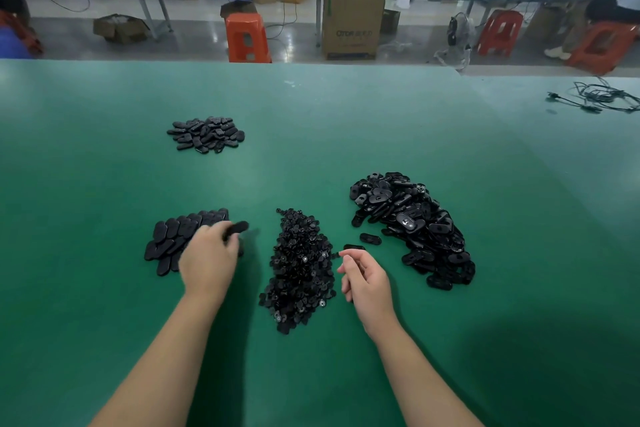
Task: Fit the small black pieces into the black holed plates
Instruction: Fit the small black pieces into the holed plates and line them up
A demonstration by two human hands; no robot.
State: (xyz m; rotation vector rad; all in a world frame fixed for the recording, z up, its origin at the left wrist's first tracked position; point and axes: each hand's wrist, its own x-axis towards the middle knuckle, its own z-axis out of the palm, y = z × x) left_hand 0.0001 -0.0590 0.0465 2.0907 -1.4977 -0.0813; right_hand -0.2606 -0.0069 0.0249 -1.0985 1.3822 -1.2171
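Two hands apart: my left hand (209, 262) gripped a black plate (237, 228); my right hand (363, 279) pinched a small piece (335, 255).

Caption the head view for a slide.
Left hand holds a plate by stacked plates; right hand beside the small pieces.

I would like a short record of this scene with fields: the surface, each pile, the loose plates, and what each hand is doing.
surface: green table mat
far left pile: oval plates, lying apart from the others
near left pile: neat rows of plates
middle pile: small black pieces
right pile: holed plates, loosely heaped
loose plates: two between the middle and right piles
left hand: holds one plate over the near left pile
right hand: fingers curled beside the small pieces; whether it holds anything is unclear
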